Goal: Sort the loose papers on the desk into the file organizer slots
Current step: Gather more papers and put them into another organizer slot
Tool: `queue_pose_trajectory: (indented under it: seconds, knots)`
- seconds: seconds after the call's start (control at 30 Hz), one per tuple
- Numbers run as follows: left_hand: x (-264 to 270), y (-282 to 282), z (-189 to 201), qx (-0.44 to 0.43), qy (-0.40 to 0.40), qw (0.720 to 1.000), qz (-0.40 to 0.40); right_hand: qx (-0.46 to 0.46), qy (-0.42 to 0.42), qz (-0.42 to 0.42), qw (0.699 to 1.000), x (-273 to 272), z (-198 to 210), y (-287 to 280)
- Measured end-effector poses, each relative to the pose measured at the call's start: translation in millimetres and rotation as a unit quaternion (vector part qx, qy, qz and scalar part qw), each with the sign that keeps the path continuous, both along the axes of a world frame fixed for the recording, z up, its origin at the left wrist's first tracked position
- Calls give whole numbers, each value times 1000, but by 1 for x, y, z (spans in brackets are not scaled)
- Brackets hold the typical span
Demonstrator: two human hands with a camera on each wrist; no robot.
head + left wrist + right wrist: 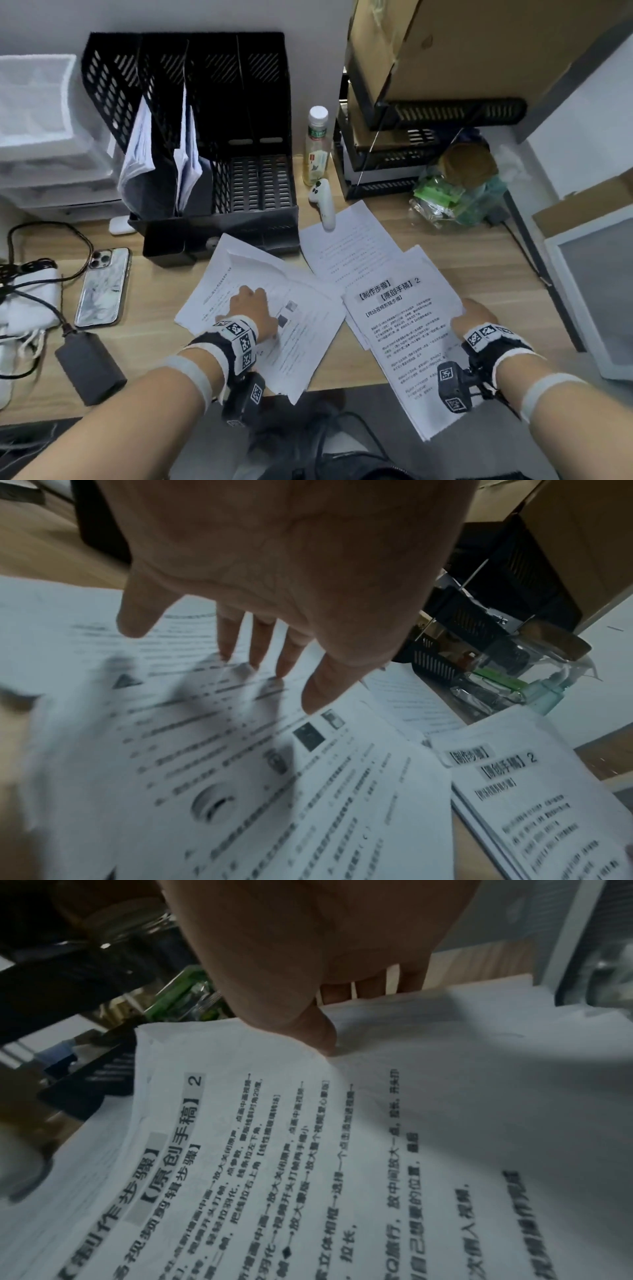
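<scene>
- Loose papers lie fanned over the front middle of the counter [462, 274], all white printed sheets.
- The left pile [291, 329] carries fine text and small dark pictures; its near corner hangs over the counter's front edge, and a top sheet [253, 263] curls up at the far end.
- The right stack [404, 329] is several sheets with a bold heading and a "2"; its near half juts out past the front edge.
- A single sheet [346, 246] lies behind both, its far part under a white controller [323, 202].
- The left hand [251, 308] is spread open, fingertips [255, 653] pressing down on the left pile.
- The right hand [474, 313] pinches the right stack at its right edge, thumb [318, 1031] on top and fingers curled beneath.
- The black organizer [205, 144] stands at the back, just behind the left pile; its two left slots hold papers [138, 150], the two right slots show bare slatted floor.
- Right of it stand a bottle [317, 144], stacked black trays [394, 161] under cardboard boxes [445, 44], and a clear jar [462, 185].
- Left of the papers lie a phone [102, 287], a dark charger [90, 366] and cables [30, 274].
- Bare wood shows between phone and left pile, and on the right from the stack to the counter's right edge.
</scene>
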State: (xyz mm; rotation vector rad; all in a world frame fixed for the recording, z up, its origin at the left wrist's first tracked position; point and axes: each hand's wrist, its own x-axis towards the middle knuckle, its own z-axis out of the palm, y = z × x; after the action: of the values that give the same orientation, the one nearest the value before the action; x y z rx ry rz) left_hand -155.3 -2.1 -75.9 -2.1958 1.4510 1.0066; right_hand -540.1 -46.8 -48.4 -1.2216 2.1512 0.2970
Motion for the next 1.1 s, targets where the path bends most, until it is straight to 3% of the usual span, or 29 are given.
queue_pose_trajectory:
  seconds: [0.07, 0.13, 0.23, 0.33, 0.37, 0.47, 0.53, 0.63, 0.73, 0.8, 0.87, 0.97, 1.1]
  knots:
    - [-8, -8, 3, -47, -8, 999, 12, -48, -49, -34, 997, -4, 0, -3]
    - [-21, -16, 7, -131, 119, 981, 74, -109, -118, -52, 986, 1, 4, -6]
    - [-44, -25, 21, -137, 357, 900, 207, -135, -225, -24, 964, 20, 19, -11]
    - [-61, -27, 31, -68, 505, 820, 259, -120, -316, -15, 941, 39, 25, -15]
    - [-64, -27, 33, -57, 529, 805, 263, -110, -325, -11, 939, 43, 21, -17]
    - [-60, -28, 28, -80, 495, 817, 283, -98, -328, -54, 938, 44, -3, -27]
    - [-50, -30, 22, -106, 459, 828, 306, -114, -233, -100, 961, 30, -20, -34]
    - [-29, -28, 15, -132, 415, 835, 335, -42, -96, -54, 993, 17, -39, -38]
    - [-12, -27, 10, -154, 376, 851, 333, -30, -43, -9, 999, 16, -65, -46]
    - [-4, -26, 12, -166, 359, 857, 330, -7, -46, 3, 999, 4, -108, -59]
    - [2, -28, 14, -171, 352, 857, 334, -10, -33, 22, 999, 9, -100, -62]
    - [10, -30, 12, -174, 342, 866, 321, -14, -29, 62, 998, 31, -37, -45]
    - [6, -36, 21, -175, 347, 877, 282, -93, -119, 33, 988, 31, -28, -38]
